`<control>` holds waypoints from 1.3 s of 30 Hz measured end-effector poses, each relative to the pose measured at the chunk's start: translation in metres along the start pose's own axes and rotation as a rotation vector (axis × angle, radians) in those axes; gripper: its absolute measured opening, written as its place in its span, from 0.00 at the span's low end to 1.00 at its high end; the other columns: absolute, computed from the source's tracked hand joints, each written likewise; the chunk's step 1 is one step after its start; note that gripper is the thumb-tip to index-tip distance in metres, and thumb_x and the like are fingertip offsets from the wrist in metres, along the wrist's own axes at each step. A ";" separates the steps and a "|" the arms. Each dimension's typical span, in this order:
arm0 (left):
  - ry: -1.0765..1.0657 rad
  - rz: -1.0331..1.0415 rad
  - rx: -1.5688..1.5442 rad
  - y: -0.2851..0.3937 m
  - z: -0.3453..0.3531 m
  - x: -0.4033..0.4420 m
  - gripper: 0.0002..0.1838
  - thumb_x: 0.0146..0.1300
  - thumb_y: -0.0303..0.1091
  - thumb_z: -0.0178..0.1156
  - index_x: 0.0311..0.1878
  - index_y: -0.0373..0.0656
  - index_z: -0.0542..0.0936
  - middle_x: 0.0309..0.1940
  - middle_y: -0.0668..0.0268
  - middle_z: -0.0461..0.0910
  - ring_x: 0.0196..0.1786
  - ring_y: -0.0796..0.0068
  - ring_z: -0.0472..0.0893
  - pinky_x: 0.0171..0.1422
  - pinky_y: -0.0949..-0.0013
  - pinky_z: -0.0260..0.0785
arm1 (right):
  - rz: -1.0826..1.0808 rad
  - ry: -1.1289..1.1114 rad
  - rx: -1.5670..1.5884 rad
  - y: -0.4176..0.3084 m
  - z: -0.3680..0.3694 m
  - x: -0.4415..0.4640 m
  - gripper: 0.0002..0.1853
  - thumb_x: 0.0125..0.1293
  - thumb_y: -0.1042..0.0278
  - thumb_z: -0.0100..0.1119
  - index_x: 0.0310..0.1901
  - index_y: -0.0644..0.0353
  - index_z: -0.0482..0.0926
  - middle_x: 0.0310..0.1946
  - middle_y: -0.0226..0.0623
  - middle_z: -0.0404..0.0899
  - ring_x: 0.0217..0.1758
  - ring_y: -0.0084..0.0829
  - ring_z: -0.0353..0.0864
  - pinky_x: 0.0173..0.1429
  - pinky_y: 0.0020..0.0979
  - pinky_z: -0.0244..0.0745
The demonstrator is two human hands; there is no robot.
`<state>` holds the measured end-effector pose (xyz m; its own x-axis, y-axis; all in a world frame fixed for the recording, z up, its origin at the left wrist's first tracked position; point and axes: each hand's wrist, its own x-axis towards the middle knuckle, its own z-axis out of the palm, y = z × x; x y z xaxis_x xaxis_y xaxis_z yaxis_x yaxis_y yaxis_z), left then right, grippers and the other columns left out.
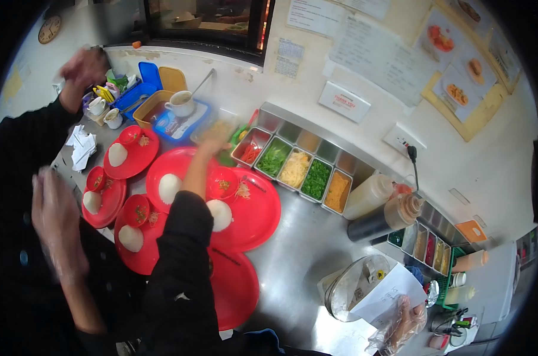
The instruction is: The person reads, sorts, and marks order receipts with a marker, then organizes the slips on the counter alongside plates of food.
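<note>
My left hand (58, 225), in a clear plastic glove, is raised at the left with its fingers stretched upward. It holds nothing I can see and is in front of a co-worker's dark clothing. My right hand (404, 320), also gloved, grips the edge of a white paper sheet (383, 296) with handwriting on it. The sheet partly covers a round, clear-topped container (343, 291) on the steel counter.
A co-worker's hand (212, 147) reaches toward a clear tub beside red plates (260, 204) bearing rice mounds and red bowls. Another blurred hand (85, 68) is at upper left. Metal topping pans (275, 157) line the wall; a dark sauce bottle (382, 222) stands nearby.
</note>
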<state>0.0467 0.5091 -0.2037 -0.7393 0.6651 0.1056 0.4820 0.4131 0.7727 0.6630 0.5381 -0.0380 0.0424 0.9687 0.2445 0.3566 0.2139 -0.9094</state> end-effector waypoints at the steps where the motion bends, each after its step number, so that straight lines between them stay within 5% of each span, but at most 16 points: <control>1: -0.003 0.018 -0.023 -0.003 0.000 0.000 0.33 0.41 0.29 0.71 0.52 0.29 0.69 0.39 0.55 0.78 0.39 0.65 0.77 0.40 0.62 0.70 | 0.016 -0.022 0.016 -0.001 0.000 0.000 0.12 0.55 0.69 0.60 0.38 0.67 0.74 0.30 0.32 0.75 0.31 0.22 0.72 0.38 0.22 0.66; 5: -0.033 -0.246 -0.217 -0.009 -0.007 0.000 0.26 0.42 0.29 0.71 0.47 0.32 0.73 0.29 0.63 0.79 0.32 0.74 0.76 0.33 0.67 0.67 | 0.039 -0.022 0.082 0.024 -0.007 0.001 0.12 0.56 0.70 0.60 0.38 0.68 0.75 0.30 0.34 0.76 0.31 0.22 0.72 0.38 0.23 0.67; 8: -0.110 -0.321 -0.344 -0.017 -0.006 0.004 0.20 0.47 0.42 0.67 0.39 0.37 0.80 0.38 0.59 0.81 0.42 0.66 0.79 0.47 0.66 0.69 | 0.082 -0.026 0.032 0.026 -0.004 0.000 0.11 0.56 0.70 0.60 0.37 0.69 0.75 0.30 0.35 0.76 0.31 0.22 0.73 0.38 0.23 0.67; 10: -0.061 -0.211 -0.246 -0.001 -0.008 -0.001 0.13 0.44 0.31 0.68 0.32 0.34 0.80 0.24 0.66 0.80 0.25 0.74 0.76 0.29 0.69 0.68 | 0.052 -0.030 0.048 0.025 -0.004 -0.002 0.11 0.57 0.69 0.59 0.37 0.68 0.74 0.30 0.34 0.76 0.31 0.22 0.72 0.37 0.23 0.67; 14: 0.033 0.085 0.308 0.009 -0.013 -0.028 0.09 0.41 0.30 0.68 0.25 0.35 0.81 0.23 0.61 0.81 0.25 0.71 0.79 0.31 0.67 0.69 | -0.048 0.005 -0.114 0.007 -0.011 -0.003 0.12 0.57 0.65 0.58 0.34 0.67 0.74 0.28 0.33 0.72 0.30 0.23 0.69 0.36 0.24 0.64; 17: 0.085 -0.073 0.452 -0.002 -0.009 -0.038 0.07 0.39 0.29 0.68 0.22 0.37 0.81 0.23 0.56 0.80 0.27 0.68 0.80 0.34 0.66 0.70 | -0.074 0.043 -0.260 -0.003 -0.018 -0.002 0.13 0.57 0.63 0.57 0.32 0.67 0.73 0.26 0.32 0.68 0.29 0.24 0.66 0.35 0.25 0.62; 19: 0.129 -0.101 0.252 -0.011 -0.004 -0.039 0.06 0.40 0.29 0.67 0.23 0.38 0.81 0.22 0.55 0.79 0.27 0.65 0.80 0.34 0.64 0.70 | -0.059 0.073 -0.201 -0.008 -0.015 -0.003 0.13 0.57 0.63 0.57 0.32 0.67 0.73 0.26 0.33 0.68 0.29 0.24 0.65 0.35 0.25 0.62; 28: 0.156 0.180 0.326 -0.025 0.016 -0.037 0.02 0.42 0.24 0.59 0.22 0.37 0.80 0.23 0.53 0.78 0.26 0.60 0.79 0.35 0.64 0.70 | -0.057 0.008 -0.072 0.002 -0.016 0.017 0.13 0.57 0.65 0.57 0.32 0.68 0.73 0.26 0.34 0.70 0.29 0.24 0.66 0.35 0.25 0.62; 31: 0.275 0.023 0.434 0.015 -0.009 -0.046 0.03 0.43 0.24 0.59 0.24 0.36 0.81 0.25 0.51 0.77 0.31 0.61 0.79 0.38 0.65 0.71 | -0.069 -0.034 -0.133 -0.001 -0.025 0.025 0.12 0.57 0.65 0.57 0.33 0.69 0.74 0.26 0.34 0.70 0.30 0.25 0.68 0.36 0.25 0.63; 33: 0.378 0.128 0.342 0.112 -0.036 -0.090 0.05 0.47 0.25 0.60 0.28 0.35 0.81 0.35 0.51 0.78 0.37 0.64 0.80 0.42 0.66 0.71 | -0.136 -0.068 -0.086 -0.001 -0.025 0.028 0.09 0.55 0.70 0.59 0.32 0.68 0.76 0.27 0.36 0.73 0.31 0.26 0.70 0.37 0.27 0.65; 35: 0.330 0.291 -0.372 0.209 -0.026 -0.153 0.07 0.53 0.28 0.60 0.33 0.34 0.81 0.46 0.52 0.76 0.45 0.67 0.77 0.50 0.65 0.68 | -0.272 -0.083 -0.040 -0.005 -0.010 0.029 0.06 0.52 0.75 0.62 0.30 0.67 0.78 0.25 0.36 0.74 0.29 0.28 0.71 0.37 0.27 0.67; 39: -0.288 0.312 -1.096 0.328 0.017 -0.266 0.09 0.55 0.30 0.61 0.38 0.36 0.80 0.54 0.54 0.70 0.57 0.66 0.69 0.59 0.64 0.60 | -0.199 -0.243 0.168 -0.024 0.012 0.034 0.07 0.52 0.74 0.63 0.33 0.68 0.80 0.25 0.36 0.77 0.28 0.27 0.73 0.36 0.27 0.67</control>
<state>0.4095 0.4783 0.0111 -0.4591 0.8171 0.3487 -0.1425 -0.4551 0.8790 0.6452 0.5675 -0.0118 -0.2425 0.9034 0.3537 0.1764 0.3996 -0.8996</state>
